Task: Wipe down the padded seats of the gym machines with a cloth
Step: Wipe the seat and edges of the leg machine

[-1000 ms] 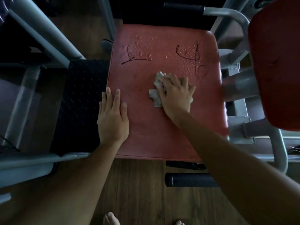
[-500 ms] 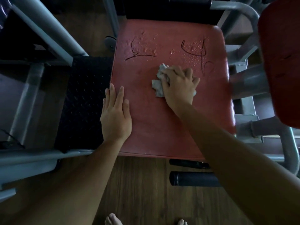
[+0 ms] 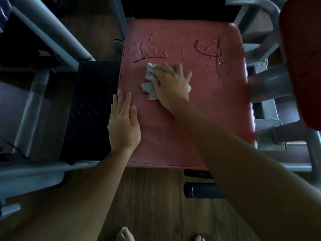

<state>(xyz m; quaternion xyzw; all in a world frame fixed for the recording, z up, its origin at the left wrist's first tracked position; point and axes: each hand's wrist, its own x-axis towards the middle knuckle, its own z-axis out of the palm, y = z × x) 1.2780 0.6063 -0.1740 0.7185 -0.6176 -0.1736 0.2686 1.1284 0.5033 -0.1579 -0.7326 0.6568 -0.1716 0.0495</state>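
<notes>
Red seat [image 3: 199, 119]: square padded cushion on a grey steel gym machine, viewed from above in dim light.
Cloth: crumpled pale grey rag [image 3: 147, 87] lies on the seat, left of its centre, mostly under the right hand.
Right hand [image 3: 171, 84]: fingers curled over the rag, gripping it and pressing it to the seat.
Left hand [image 3: 123, 126]: flat on the seat's left edge, fingers straight and together, holding nothing.
Droplets [image 3: 208, 56]: beads of liquid across the seat's far strip, among thin black marks [image 3: 149, 57], perhaps pen scrawl or cracks.
Surroundings: black studded plate [image 3: 90, 110] left of the seat; brown wooden floor [image 3: 152, 197] and bare toes [image 3: 125, 233] on its near side.
</notes>
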